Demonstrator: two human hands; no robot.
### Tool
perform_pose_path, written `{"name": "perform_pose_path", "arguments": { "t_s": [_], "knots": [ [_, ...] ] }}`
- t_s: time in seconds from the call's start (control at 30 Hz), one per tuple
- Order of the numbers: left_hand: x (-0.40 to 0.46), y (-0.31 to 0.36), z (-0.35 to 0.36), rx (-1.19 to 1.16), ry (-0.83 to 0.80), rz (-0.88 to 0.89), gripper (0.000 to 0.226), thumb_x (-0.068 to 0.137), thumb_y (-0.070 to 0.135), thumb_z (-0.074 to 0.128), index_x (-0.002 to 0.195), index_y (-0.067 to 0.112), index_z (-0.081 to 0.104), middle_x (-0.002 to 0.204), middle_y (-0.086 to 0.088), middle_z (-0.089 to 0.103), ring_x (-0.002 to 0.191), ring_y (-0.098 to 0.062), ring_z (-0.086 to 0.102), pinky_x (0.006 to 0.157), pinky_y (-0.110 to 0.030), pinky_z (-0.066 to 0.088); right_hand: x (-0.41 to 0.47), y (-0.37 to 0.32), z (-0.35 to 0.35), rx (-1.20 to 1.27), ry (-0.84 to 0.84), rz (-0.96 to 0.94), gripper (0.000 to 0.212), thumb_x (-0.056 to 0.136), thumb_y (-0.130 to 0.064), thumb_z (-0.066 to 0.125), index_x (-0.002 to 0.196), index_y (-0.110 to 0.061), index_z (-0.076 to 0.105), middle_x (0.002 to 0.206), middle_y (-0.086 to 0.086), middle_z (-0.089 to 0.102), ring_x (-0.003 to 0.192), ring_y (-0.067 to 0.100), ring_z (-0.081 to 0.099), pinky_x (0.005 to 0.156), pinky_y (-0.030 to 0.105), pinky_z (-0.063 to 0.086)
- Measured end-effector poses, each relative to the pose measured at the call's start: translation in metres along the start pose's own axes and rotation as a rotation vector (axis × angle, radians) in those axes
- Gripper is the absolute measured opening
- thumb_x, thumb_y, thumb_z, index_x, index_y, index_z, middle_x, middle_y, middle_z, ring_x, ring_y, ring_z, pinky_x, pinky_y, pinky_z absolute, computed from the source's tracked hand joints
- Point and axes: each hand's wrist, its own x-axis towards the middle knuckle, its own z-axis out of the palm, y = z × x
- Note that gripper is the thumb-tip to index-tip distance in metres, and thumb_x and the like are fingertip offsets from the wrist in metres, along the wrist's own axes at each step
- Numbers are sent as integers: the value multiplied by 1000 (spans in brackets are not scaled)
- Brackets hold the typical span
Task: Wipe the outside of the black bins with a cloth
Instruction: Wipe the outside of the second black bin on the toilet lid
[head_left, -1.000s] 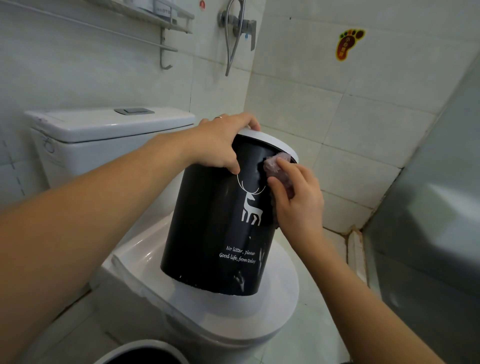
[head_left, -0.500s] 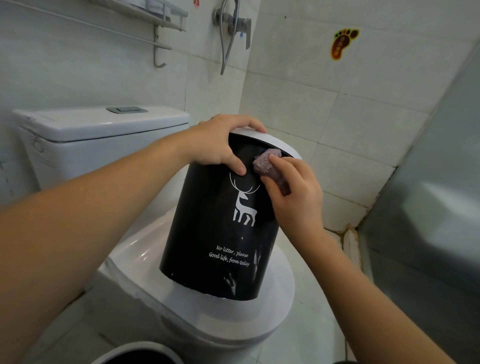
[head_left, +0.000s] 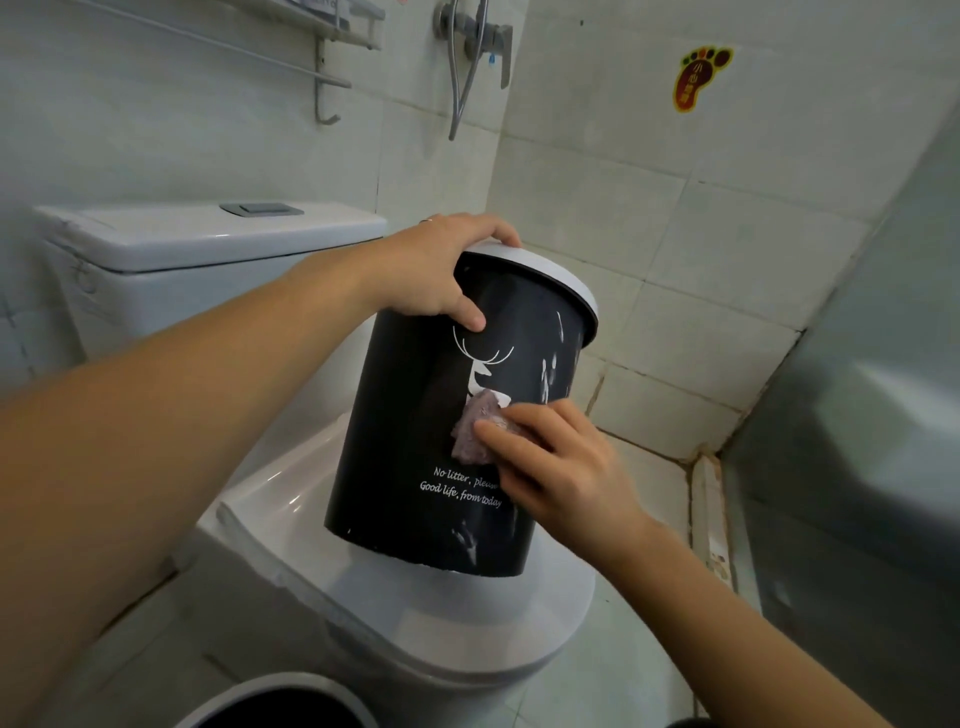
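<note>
A black bin (head_left: 410, 447) with a white rim, a white deer print and white lettering stands tilted on the closed toilet lid (head_left: 426, 618). My left hand (head_left: 441, 270) grips its top rim, thumb on the front wall. My right hand (head_left: 556, 467) presses a crumpled pinkish cloth (head_left: 475, 428) flat against the bin's front, over the lower part of the deer. White smears mark the bin's right side and its bottom edge. A second black bin (head_left: 280, 701) with a white rim shows only partly at the bottom edge.
The white toilet tank (head_left: 197, 249) stands behind the bin at the left. Tiled walls close in at the back, with a shower valve and hose (head_left: 472, 47) and a metal rack (head_left: 332, 62). A grey panel (head_left: 857, 415) fills the right side.
My right hand has slid the cloth down the bin's front, from just under the rim to the middle of the wall. My left hand keeps its grip on the rim.
</note>
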Motion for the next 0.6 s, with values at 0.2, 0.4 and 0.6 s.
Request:
{"name": "perform_pose_path", "arguments": {
  "t_s": [0.2,0.4,0.6],
  "knots": [
    [-1,-2,2,2,9,26,81,66,16,88,131,43,47,137,5,47,125,-19,44,107,-44,41,17,4,0,-10,80,193,30,83,-3,70,112,-10,73,102,13,66,80,34,59,67,42,52],
    [-3,-10,-3,-16,20,12,81,69,14,86,136,37,47,132,8,45,125,-18,43,105,-36,39,-27,-23,5,95,-45,-14,24,87,-8,67,110,-9,73,103,14,66,77,31,56,66,39,50],
    [-6,-9,-4,-41,10,7,79,70,13,86,133,39,47,132,8,46,119,-18,47,99,-34,43,-32,-22,4,85,-75,-76,23,91,-10,65,112,-10,72,104,14,66,79,30,56,68,37,49]
  ]
}}
